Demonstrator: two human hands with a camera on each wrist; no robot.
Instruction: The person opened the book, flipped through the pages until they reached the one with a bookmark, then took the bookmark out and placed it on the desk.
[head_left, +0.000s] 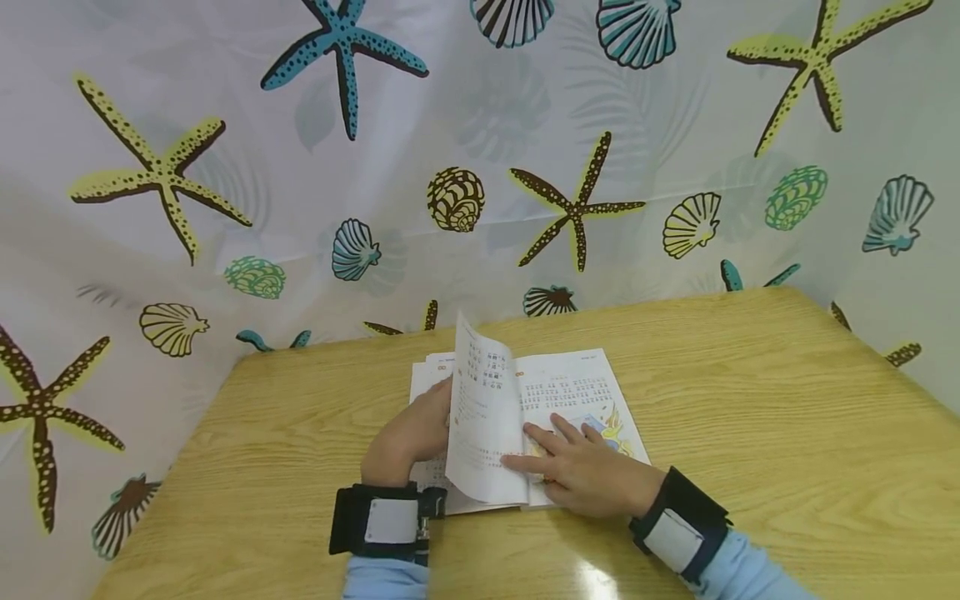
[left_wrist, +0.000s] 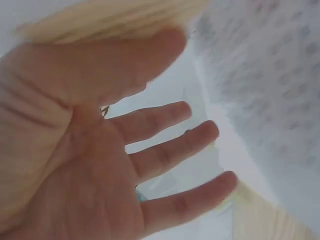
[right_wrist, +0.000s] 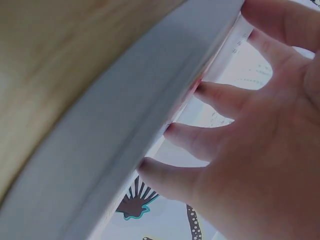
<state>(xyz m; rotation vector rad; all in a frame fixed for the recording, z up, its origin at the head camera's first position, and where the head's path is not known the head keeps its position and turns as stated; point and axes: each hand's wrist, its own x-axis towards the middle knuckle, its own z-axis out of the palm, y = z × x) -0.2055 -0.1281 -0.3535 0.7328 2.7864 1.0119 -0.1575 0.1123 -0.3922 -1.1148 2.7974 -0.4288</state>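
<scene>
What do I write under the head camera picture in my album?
Left hand behind a raised page, right hand on the open book.

Book: thin paper pages, matt, smooth. Bench: wood-grain, smooth, slight gloss, glare spot at near edge. Backdrop: printed cloth, matt, lightly creased. Wristbands: black, matt, fabric-looking. Sleeves: soft cloth, wrinkled.

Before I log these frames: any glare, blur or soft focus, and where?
Head: a glare spot on the table at the bottom edge, right of centre. Left wrist: print on the page at right is blurred, the left hand looks sharper. Right wrist: the table's grain is smeared at upper left, the right hand clearer.
</scene>
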